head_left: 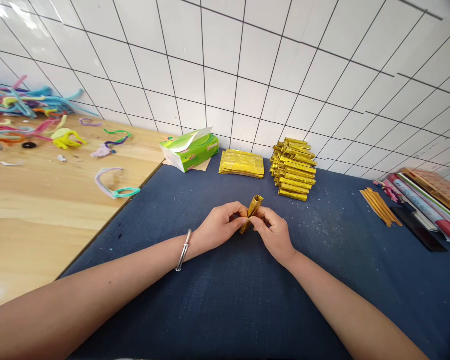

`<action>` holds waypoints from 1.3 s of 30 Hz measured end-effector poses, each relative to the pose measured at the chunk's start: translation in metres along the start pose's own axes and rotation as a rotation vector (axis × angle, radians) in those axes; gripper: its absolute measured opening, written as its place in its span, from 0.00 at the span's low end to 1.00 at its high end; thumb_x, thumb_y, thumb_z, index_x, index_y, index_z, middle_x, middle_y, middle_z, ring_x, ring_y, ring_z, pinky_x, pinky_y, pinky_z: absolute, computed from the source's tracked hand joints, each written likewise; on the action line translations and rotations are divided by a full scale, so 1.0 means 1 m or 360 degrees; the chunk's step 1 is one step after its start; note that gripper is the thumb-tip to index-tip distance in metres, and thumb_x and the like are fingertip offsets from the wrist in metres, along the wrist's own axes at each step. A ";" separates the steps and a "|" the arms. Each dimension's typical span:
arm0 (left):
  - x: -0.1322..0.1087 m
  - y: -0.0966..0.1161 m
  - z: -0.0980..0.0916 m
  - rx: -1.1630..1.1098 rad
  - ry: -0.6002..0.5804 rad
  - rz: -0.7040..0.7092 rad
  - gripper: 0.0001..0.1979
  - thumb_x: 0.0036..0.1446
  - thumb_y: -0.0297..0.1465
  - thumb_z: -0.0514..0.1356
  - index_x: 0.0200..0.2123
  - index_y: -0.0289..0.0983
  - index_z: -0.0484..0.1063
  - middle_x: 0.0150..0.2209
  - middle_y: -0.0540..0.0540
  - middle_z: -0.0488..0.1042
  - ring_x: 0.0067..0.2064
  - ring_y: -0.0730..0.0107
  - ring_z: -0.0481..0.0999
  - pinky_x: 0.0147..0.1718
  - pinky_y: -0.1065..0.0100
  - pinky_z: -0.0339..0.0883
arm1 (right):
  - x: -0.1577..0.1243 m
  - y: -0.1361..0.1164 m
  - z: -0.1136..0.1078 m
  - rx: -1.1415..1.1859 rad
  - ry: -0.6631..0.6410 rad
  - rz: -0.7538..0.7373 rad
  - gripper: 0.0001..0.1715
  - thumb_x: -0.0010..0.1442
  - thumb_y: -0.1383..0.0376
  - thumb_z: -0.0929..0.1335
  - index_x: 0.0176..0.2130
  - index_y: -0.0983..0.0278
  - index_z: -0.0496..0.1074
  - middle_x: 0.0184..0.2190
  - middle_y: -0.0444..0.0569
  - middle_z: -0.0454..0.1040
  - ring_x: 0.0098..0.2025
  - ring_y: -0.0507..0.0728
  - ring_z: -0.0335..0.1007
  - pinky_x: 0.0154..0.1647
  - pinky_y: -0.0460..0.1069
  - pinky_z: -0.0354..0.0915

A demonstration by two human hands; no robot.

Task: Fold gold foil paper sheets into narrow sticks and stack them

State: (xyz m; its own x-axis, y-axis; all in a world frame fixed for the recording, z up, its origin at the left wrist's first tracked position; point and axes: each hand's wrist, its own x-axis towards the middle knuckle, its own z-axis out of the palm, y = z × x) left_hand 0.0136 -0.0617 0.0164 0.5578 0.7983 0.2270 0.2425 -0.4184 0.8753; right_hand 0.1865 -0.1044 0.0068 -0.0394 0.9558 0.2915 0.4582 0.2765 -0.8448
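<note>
My left hand (219, 226) and my right hand (273, 233) meet over the blue cloth (225, 295) and pinch a small folded piece of gold paper (254, 207) between their fingertips. Both hands are closed on it, and its open end points upward. A silver bangle (183, 250) sits on my left wrist. Behind the hands lies a flat stack of gold paper sheets (242, 163). To its right stands a pile of several folded gold pieces (293, 169).
A green tissue pack (189, 149) lies at the cloth's back left corner. Coloured pipe cleaners (26, 115) are scattered on the wooden table (41, 210) to the left. Thin gold strips (380, 206) and a stack of coloured paper packs (431, 205) lie at the right. A white tiled wall stands behind.
</note>
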 end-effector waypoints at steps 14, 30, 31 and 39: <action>-0.001 0.005 0.002 0.0136 0.0034 -0.0026 0.03 0.57 0.28 0.54 0.32 0.37 0.67 0.31 0.52 0.70 0.32 0.75 0.68 0.34 0.73 0.60 | -0.002 -0.008 0.001 -0.0176 0.0067 -0.0020 0.12 0.60 0.59 0.64 0.37 0.64 0.70 0.28 0.44 0.69 0.28 0.50 0.63 0.30 0.45 0.60; -0.001 0.002 0.004 -0.0065 0.0086 -0.0084 0.05 0.57 0.30 0.53 0.31 0.36 0.63 0.28 0.53 0.65 0.30 0.77 0.64 0.31 0.74 0.59 | -0.003 -0.005 0.000 -0.0069 0.0175 0.0061 0.19 0.58 0.58 0.65 0.48 0.62 0.64 0.33 0.46 0.73 0.31 0.51 0.69 0.34 0.47 0.66; -0.002 0.001 0.004 -0.0071 0.0097 -0.0092 0.05 0.57 0.31 0.53 0.30 0.36 0.63 0.28 0.53 0.65 0.30 0.76 0.64 0.31 0.74 0.60 | -0.003 -0.005 0.000 -0.0096 0.0194 0.0068 0.20 0.57 0.58 0.66 0.48 0.61 0.63 0.33 0.45 0.73 0.30 0.51 0.69 0.33 0.47 0.66; -0.003 0.000 0.004 0.0057 0.0184 -0.0117 0.05 0.57 0.32 0.53 0.30 0.37 0.64 0.28 0.53 0.67 0.30 0.76 0.65 0.30 0.73 0.60 | 0.000 -0.002 0.000 -0.0338 0.0328 0.0128 0.17 0.53 0.59 0.68 0.40 0.61 0.60 0.27 0.41 0.70 0.24 0.50 0.66 0.28 0.46 0.63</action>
State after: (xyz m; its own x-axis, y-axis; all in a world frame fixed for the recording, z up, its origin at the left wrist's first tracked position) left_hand 0.0155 -0.0658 0.0137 0.4427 0.8712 0.2124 0.3089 -0.3705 0.8760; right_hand 0.1856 -0.1051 0.0087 0.1757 0.9272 0.3307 0.6285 0.1529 -0.7626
